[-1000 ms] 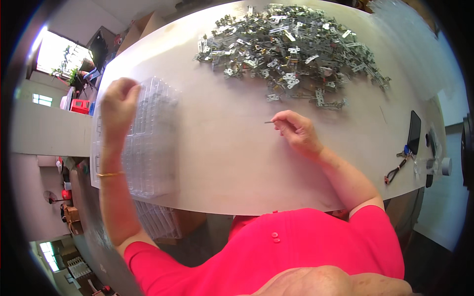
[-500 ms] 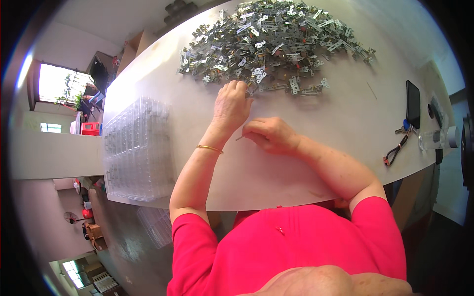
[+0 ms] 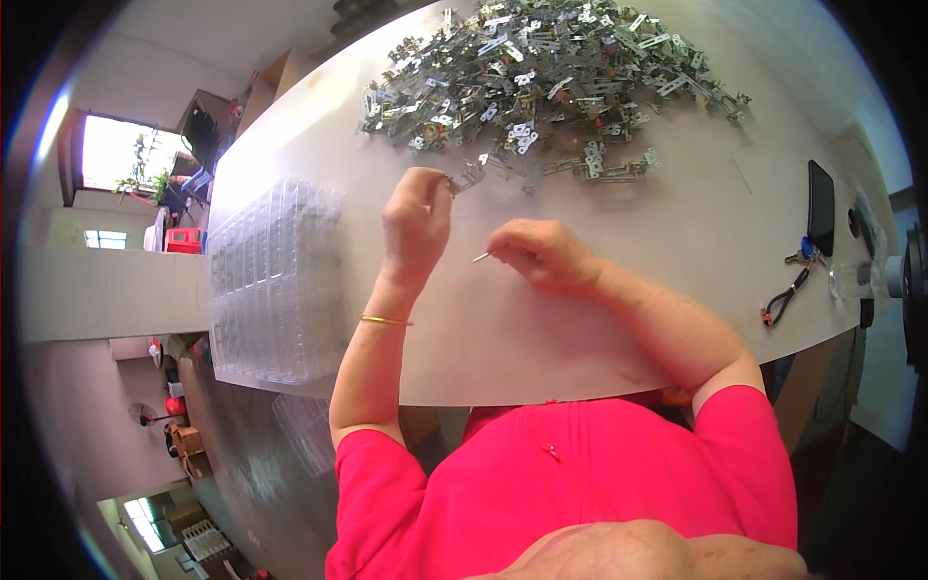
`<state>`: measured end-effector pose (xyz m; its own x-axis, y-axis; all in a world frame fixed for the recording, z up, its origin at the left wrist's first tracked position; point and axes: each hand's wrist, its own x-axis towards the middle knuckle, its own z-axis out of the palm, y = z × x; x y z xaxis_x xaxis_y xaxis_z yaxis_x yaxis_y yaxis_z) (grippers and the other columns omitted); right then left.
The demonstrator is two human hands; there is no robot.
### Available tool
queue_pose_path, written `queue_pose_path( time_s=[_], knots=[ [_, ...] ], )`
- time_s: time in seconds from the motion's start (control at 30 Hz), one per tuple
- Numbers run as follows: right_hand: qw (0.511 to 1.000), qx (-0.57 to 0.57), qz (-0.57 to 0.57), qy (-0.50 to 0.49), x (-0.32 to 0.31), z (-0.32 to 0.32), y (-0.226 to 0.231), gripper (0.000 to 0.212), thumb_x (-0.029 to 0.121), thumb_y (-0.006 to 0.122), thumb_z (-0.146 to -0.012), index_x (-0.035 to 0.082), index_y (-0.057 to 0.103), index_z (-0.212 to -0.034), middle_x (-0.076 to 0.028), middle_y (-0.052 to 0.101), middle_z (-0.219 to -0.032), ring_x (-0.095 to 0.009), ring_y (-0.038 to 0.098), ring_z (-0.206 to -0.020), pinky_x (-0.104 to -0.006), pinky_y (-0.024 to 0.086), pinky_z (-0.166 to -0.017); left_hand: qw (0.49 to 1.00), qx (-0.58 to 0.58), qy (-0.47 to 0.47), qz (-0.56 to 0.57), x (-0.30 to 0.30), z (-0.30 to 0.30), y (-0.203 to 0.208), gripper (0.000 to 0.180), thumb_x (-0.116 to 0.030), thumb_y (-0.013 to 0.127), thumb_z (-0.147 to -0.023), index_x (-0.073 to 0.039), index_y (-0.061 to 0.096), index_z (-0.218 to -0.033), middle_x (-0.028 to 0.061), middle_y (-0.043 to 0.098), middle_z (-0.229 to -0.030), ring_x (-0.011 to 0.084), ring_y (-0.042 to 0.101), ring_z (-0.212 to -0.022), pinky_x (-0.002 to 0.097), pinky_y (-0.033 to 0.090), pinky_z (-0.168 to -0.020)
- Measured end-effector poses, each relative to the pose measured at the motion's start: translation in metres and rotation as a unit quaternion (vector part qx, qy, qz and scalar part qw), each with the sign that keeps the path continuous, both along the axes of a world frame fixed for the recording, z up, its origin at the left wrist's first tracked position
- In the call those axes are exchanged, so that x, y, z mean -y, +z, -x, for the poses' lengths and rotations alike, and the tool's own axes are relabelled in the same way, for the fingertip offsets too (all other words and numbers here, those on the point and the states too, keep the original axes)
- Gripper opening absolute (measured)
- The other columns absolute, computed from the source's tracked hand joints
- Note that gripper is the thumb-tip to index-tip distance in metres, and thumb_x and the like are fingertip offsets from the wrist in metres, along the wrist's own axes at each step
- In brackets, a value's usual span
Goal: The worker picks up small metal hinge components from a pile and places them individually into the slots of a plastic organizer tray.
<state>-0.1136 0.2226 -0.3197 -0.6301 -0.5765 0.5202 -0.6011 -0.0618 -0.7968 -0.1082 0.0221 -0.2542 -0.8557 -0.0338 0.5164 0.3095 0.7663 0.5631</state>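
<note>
A large heap of small metal bracket parts [image 3: 541, 87] covers the far middle of the table. My left hand [image 3: 418, 217], with a gold bangle at its wrist, pinches a small metal bracket [image 3: 468, 180] just in front of the heap's near left edge. To its right and nearer to me, my right hand [image 3: 546, 253] is closed on a thin metal pin [image 3: 480, 257], whose short end sticks out to the left of the fingers. The two hands are apart. Which shape the bracket's far end has is hard to make out against the other parts.
Clear plastic compartment trays [image 3: 275, 280] stand stacked on the table's left side. Along the right edge lie a black phone [image 3: 820, 208], keys on a black strap [image 3: 788, 295] and a clear bottle [image 3: 855, 280]. A thin rod [image 3: 741, 176] lies left of the phone.
My left hand has drawn back from the heap, to the left and nearer, with a bracket in its fingers. My right hand has shifted slightly right, still holding the pin.
</note>
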Motion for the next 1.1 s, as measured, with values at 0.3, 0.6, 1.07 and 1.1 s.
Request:
queue_pose_path(
  time_s=[0.3,0.6,1.07,1.1],
  knots=[
    [0.961,0.263,0.081,-0.008,0.001,0.009,-0.001,0.005,0.004,0.059,-0.098,0.002,0.061,-0.102,-0.003,0.067,-0.091,-0.010,0.065,-0.088,-0.0252,0.052,-0.079,0.851,0.310,0.044,-0.422,0.051,-0.046,-0.011,0.013,-0.011,0.063,-0.096,0.002,0.061,-0.100,0.0115,0.069,-0.087,0.0157,0.069,-0.071,0.0309,0.060,-0.070],
    [0.974,0.208,0.085,0.006,0.004,0.012,-0.003,0.006,0.003,0.058,-0.098,0.002,0.061,-0.103,-0.007,0.064,-0.117,-0.013,0.060,-0.108,-0.0281,0.049,-0.095,0.961,0.229,0.157,0.007,0.038,-0.057,-0.025,0.025,-0.005,0.060,-0.084,-0.001,0.066,-0.108,0.0173,0.064,-0.112,0.0265,0.065,-0.090,0.0379,0.051,-0.082],
    [0.949,0.276,0.139,-0.067,-0.002,0.014,-0.002,0.010,0.010,0.062,-0.099,0.007,0.065,-0.107,0.004,0.062,-0.087,-0.003,0.054,-0.078,-0.0189,0.046,-0.068,0.989,0.128,-0.061,-0.030,-0.005,-0.058,-0.027,0.013,-0.010,0.065,-0.094,-0.002,0.062,-0.103,0.0046,0.065,-0.086,0.0153,0.065,-0.079,0.0297,0.051,-0.069],
    [0.938,0.300,0.154,-0.079,-0.003,0.014,-0.003,0.009,0.010,0.062,-0.099,0.007,0.065,-0.107,0.004,0.061,-0.085,-0.003,0.054,-0.075,-0.0194,0.047,-0.066,0.989,0.127,-0.062,-0.030,-0.008,-0.055,-0.022,0.013,-0.010,0.065,-0.094,-0.002,0.062,-0.103,0.0046,0.065,-0.086,0.0153,0.065,-0.079,0.0297,0.051,-0.069]
  ],
)
